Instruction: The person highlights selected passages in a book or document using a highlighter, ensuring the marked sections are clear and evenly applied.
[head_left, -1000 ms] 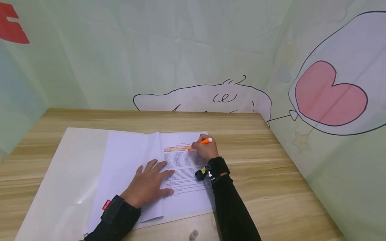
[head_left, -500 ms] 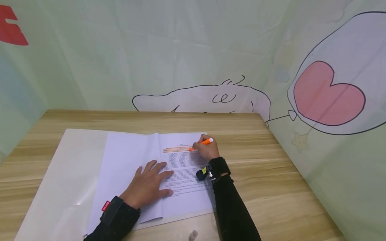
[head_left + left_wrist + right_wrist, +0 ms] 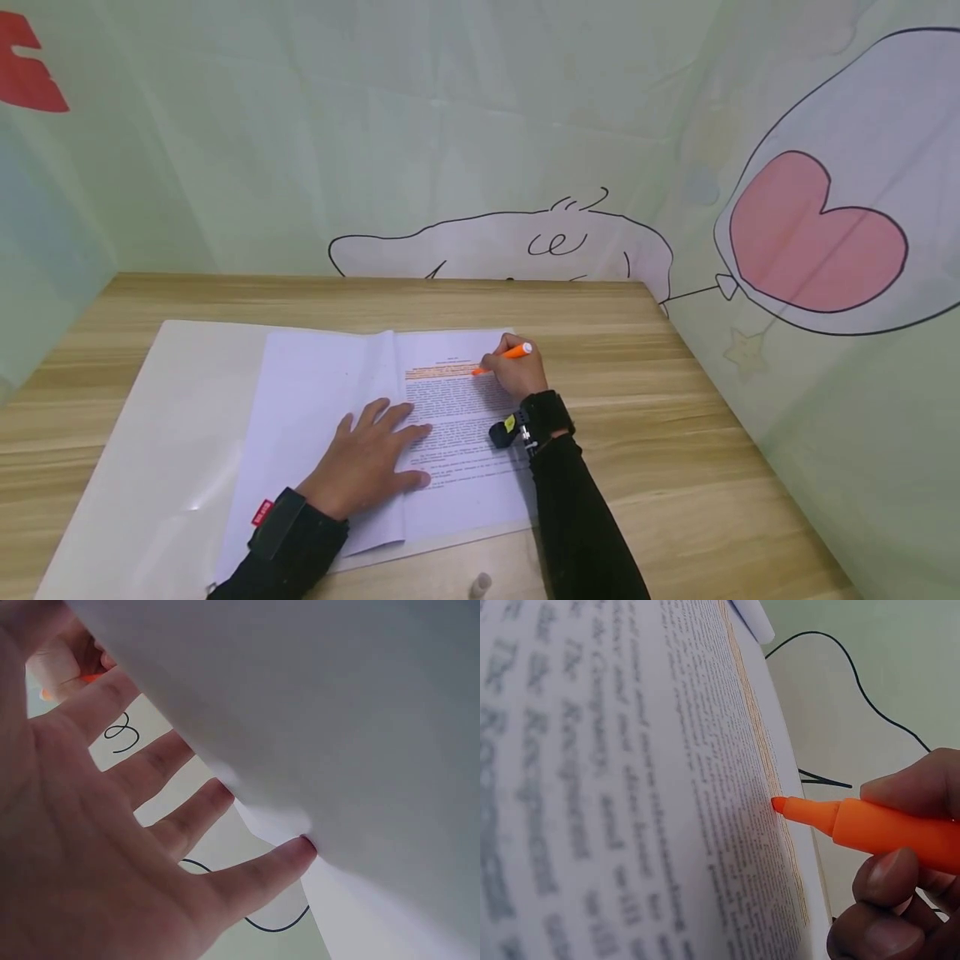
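My right hand pinches an orange highlighter between thumb and fingers. Its orange tip meets the printed page near the upper lines, where several lines carry orange marking. My left hand lies spread across the fold of the papers, its fingertips on the printed page and the palm over the blank turned sheet. The left wrist view shows its straight fingers against the sheet's underlit white surface.
A whitish folder lies open under the papers on the wooden table. A small greyish cylindrical piece sits at the front edge of view. Behind and beside the table stand cloth walls with drawings.
The highlighter tip has slid slightly to the right along the marked line, and the right hand with it. My left hand stays in place on the papers.
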Demonstrator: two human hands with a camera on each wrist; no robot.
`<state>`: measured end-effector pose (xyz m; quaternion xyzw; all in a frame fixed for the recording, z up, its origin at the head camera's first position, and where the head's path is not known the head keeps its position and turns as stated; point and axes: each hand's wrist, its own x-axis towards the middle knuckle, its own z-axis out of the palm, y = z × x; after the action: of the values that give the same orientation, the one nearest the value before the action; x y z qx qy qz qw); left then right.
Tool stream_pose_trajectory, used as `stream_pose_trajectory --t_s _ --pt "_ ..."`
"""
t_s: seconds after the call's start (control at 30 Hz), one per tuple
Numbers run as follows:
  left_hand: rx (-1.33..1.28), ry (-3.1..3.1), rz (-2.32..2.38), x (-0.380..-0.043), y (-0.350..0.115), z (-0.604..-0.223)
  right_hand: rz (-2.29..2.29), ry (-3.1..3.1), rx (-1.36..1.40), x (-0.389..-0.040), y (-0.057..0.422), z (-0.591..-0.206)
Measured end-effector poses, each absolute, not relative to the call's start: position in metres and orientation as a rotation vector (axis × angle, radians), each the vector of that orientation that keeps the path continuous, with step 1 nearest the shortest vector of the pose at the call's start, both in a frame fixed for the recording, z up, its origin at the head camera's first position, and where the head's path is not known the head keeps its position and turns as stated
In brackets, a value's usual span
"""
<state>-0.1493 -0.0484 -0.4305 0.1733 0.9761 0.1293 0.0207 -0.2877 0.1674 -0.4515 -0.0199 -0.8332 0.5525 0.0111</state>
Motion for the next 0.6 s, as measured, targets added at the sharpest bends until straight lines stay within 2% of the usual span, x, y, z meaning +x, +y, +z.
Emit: stream_pose_trajectory --t_s 0.6 --pt "0.514 3.013 0.418 -0.1492 -0.0487 -0.43 1.681 -2.604 -0.068 -0.2877 0.1691 -0.4515"
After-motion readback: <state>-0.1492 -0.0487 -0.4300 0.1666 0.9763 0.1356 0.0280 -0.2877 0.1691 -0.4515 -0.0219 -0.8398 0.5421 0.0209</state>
